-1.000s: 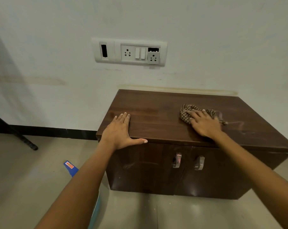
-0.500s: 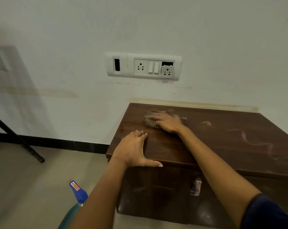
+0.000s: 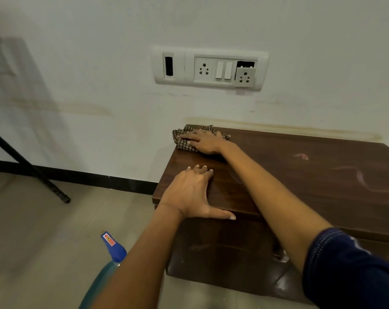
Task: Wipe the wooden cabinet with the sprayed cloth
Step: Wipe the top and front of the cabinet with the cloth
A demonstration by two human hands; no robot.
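A low dark wooden cabinet [image 3: 311, 175] stands against the white wall. A brown checked cloth [image 3: 184, 145] lies at the top's far left corner, partly hanging over the left edge. My right hand [image 3: 203, 141] presses flat on the cloth, fingers pointing left. My left hand [image 3: 192, 195] rests flat on the top near the front left corner, thumb along the front edge, holding nothing. Pale smear marks [image 3: 358, 175] show on the right part of the top.
A spray bottle with a blue nozzle [image 3: 113, 246] stands on the tiled floor left of the cabinet, below my left forearm. A socket and switch panel [image 3: 211, 69] sits on the wall above. A black slanted leg [image 3: 33, 172] reaches the floor at left.
My right hand has slid the cloth leftward and back across the top, from the right middle to the far left corner. My left hand has stayed in place. The view has shifted left.
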